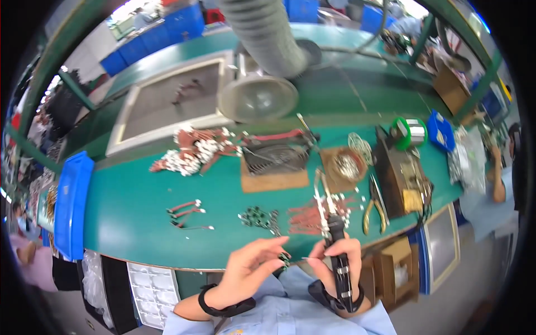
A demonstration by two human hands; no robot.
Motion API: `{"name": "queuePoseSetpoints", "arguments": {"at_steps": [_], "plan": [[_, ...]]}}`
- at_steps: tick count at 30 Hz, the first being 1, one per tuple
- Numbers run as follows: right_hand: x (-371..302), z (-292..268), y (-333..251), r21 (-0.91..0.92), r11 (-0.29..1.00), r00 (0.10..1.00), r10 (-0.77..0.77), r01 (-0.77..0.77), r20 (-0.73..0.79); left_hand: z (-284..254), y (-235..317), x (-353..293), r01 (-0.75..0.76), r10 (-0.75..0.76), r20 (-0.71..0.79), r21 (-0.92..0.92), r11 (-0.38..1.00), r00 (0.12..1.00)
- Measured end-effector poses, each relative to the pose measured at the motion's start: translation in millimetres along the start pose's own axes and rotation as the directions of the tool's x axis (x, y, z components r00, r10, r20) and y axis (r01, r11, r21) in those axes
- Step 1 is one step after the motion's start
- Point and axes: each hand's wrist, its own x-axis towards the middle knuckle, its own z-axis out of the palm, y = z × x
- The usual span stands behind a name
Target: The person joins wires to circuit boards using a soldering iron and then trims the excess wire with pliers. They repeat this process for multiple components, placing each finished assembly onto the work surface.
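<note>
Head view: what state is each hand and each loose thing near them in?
Left hand, grip apparently closed on a small green part
Right hand, grip closed around the black-handled tool
Black-handled tool, held, tip pointing away from the person
Yellow-handled pliers, lying down, handles spread
White-tipped wires, heaped
Green parts, loosely clustered

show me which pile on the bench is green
The small pile beyond the left hand: its parts look dark green, while the wire piles either side are reddish with white ends.
</note>
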Motion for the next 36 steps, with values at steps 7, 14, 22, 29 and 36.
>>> {"name": "queuePoseSetpoints", "arguments": {"at_steps": [7, 14, 22, 29, 36], "plan": [[-4, 6, -2, 0.245, 0.952, 0.984, 0.173, -0.181, 0.051, 4, -16, 3, 0.14, -0.126, 0.061, -0.344, 0.928, 0.99], [-4, 12, -6, 0.219, 0.964, 0.983, 0.125, -0.152, 0.135, 4, -15, -5, 0.205, -0.208, 0.046, -0.475, 0.856, 0.977], [11, 17, -7, 0.012, 0.999, 0.987, -0.036, 0.035, 0.155, -8, -30, -6, 0.21, -0.167, 0.128, -0.561, 0.801, 0.978], [9, 22, -5, 0.097, 0.993, 0.997, -0.065, 0.061, 0.041, -9, -33, -4, 0.195, -0.132, 0.15, -0.558, 0.807, 0.98], [9, 19, -6, 0.062, 0.998, 0.996, -0.036, 0.031, 0.081, -6, -30, -3, 0.203, -0.152, 0.137, -0.551, 0.81, 0.979]]}}
